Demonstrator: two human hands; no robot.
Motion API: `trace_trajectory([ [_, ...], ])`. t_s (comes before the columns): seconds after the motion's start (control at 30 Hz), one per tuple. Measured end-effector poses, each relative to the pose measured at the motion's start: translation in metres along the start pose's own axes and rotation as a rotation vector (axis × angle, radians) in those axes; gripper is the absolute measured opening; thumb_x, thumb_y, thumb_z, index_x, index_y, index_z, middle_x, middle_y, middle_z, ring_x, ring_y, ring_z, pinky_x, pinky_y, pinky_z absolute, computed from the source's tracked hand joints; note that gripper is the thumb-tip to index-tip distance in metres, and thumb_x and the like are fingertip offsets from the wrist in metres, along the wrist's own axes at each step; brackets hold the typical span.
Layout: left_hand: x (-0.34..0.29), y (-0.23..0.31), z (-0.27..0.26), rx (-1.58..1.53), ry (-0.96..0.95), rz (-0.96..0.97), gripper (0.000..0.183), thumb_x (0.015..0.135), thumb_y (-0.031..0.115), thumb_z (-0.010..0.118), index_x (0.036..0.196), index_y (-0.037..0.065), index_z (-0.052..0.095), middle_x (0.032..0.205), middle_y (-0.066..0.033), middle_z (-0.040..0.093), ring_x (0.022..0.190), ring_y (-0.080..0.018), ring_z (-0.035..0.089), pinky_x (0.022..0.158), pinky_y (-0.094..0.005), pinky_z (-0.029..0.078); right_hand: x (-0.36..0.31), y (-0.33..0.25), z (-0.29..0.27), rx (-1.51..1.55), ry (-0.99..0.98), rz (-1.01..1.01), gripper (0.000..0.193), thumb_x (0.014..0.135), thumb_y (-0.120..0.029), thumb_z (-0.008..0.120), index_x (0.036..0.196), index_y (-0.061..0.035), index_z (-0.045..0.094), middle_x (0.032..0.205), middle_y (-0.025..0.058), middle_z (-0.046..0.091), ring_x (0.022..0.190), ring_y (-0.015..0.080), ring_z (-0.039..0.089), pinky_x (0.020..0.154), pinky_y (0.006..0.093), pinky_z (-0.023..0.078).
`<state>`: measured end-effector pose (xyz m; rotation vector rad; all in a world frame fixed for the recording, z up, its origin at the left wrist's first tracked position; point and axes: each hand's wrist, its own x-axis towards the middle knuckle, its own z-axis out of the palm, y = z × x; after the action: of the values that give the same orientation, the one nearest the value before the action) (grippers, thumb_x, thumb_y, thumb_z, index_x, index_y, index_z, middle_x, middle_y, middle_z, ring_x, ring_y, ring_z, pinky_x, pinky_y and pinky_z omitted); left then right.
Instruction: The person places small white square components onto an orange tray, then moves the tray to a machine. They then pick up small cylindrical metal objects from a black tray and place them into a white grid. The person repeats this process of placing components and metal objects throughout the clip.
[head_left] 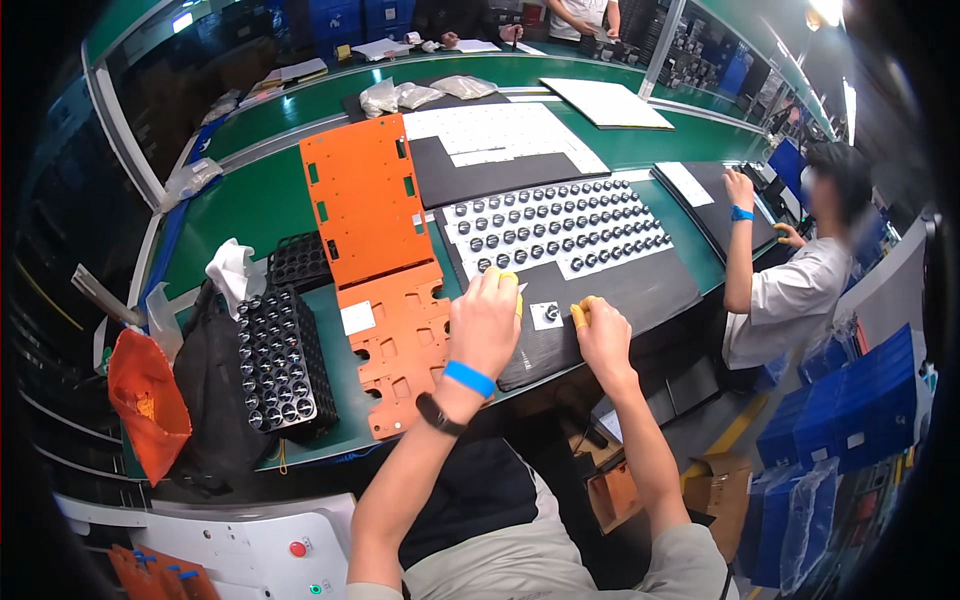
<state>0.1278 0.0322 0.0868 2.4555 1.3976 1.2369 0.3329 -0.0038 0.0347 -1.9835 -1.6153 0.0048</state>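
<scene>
My left hand [486, 315], with yellow finger covers, is closed in a pinch over the near left part of a black foam pad [640, 290]. What its fingertips hold, if anything, is too small to make out. To the right my right hand [604, 343] is also pinched, with a yellow cover at the fingertip; its contents are hidden. Between the hands a small white square label [541, 322] lies on the pad, with a black round knob-like part [551, 312] on it. Behind, a white sheet [548, 256] carries several rows of similar black parts.
Left of the pad stands an orange fixture plate [365, 210]. Beyond it are a black tray of round parts [275, 365] and an orange bag [145, 405]. Plastic bags [415, 95] lie behind. A co-worker [800, 260] works at the right over another black pad [700, 215].
</scene>
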Motion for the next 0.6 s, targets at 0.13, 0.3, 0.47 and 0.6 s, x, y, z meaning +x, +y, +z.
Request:
trace_trajectory([
  [0.13, -0.001, -0.015, 0.036, 0.145, -0.118, 0.111, 0.013, 0.079, 0.011, 0.07, 0.085, 0.006, 0.059, 0.088, -0.0082, 0.058, 0.088, -0.0244, 0.063, 0.068, -0.0364, 0.054, -0.002, -0.013, -0.003, 0.2, -0.005, -0.083, 0.022, 0.083, -0.02, 0.076, 0.092, -0.0016, 0.067, 0.085, 0.0148, 0.066, 0.081, 0.0349, 0.065, 0.074, 0.0448, 0.05],
  [0.3, -0.009, -0.017, 0.039, 0.046, -0.158, 0.2, 0.025, 0.074, 0.023, 0.079, 0.083, 0.009, 0.061, 0.087, -0.0063, 0.058, 0.086, -0.0232, 0.062, 0.066, -0.036, 0.054, 0.005, -0.008, 0.016, 0.132, -0.006, -0.185, 0.026, 0.077, -0.017, 0.08, 0.096, -0.0046, 0.067, 0.095, 0.0093, 0.062, 0.092, 0.0288, 0.059, 0.083, 0.041, 0.046],
  [0.47, -0.004, -0.021, 0.035, -0.211, -0.233, -0.044, 0.026, 0.079, 0.028, 0.078, 0.075, 0.006, 0.067, 0.08, -0.0083, 0.062, 0.077, -0.0272, 0.065, 0.066, -0.0405, 0.052, 0.029, 0.001, 0.024, 0.023, 0.18, -0.252, 0.026, 0.076, -0.015, 0.079, 0.097, -0.0034, 0.069, 0.099, 0.0111, 0.061, 0.097, 0.03, 0.058, 0.084, 0.0408, 0.046],
  [0.6, -0.003, -0.032, 0.043, -0.339, -0.199, -0.22, 0.028, 0.085, 0.029, 0.074, 0.076, 0.003, 0.071, 0.078, -0.0114, 0.065, 0.072, -0.0303, 0.066, 0.065, -0.0418, 0.05, 0.046, 0.002, 0.032, -0.053, 0.215, -0.263, 0.027, 0.077, -0.017, 0.079, 0.099, -0.0025, 0.072, 0.099, 0.0117, 0.06, 0.097, 0.0298, 0.057, 0.084, 0.0404, 0.046],
])
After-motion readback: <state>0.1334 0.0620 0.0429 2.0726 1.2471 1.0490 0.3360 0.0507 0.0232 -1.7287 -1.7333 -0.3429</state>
